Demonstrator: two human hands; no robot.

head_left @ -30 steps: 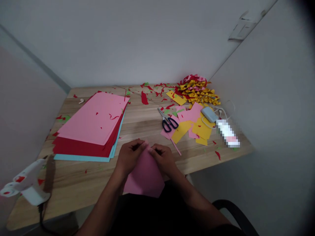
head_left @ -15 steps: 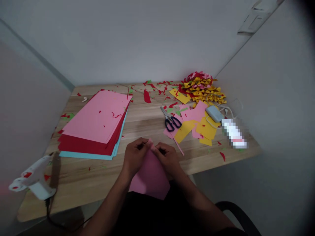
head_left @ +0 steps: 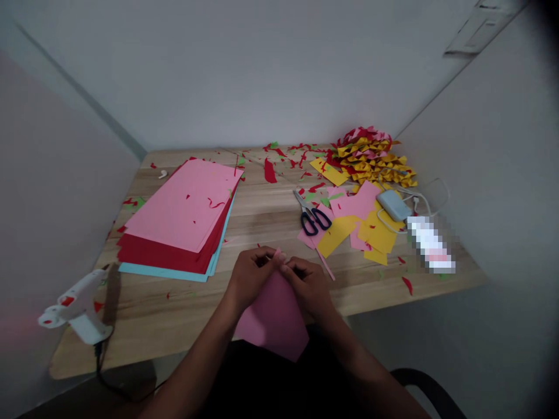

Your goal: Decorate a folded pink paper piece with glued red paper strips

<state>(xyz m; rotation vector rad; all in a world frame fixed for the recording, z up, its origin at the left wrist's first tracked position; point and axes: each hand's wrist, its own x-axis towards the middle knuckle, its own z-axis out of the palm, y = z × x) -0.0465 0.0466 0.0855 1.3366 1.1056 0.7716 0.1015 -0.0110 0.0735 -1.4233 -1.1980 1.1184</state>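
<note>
A pink paper sheet (head_left: 275,320) hangs from my fingers at the table's front edge, its lower part over my lap. My left hand (head_left: 253,276) pinches its top corner from the left. Close beside it, my right hand (head_left: 308,285) pinches the same top part from the right. The fingertips of both hands almost meet there, and the paper between them is mostly hidden. Dark-handled scissors (head_left: 312,218) lie beyond my right hand, partly on pink scraps.
Stacked pink (head_left: 187,203), red and blue sheets lie left. A white glue gun (head_left: 82,308) stands front left. Pink and yellow pieces (head_left: 338,235), a folded-paper bundle (head_left: 371,157), a pale blue device (head_left: 393,205) with cable and a blurred bright object lie right. Scraps litter the wooden table (head_left: 174,326).
The whole view has shifted, so the table and hands appear slightly farther right. Both hands still pinch the pink sheet in nearly the same pose.
</note>
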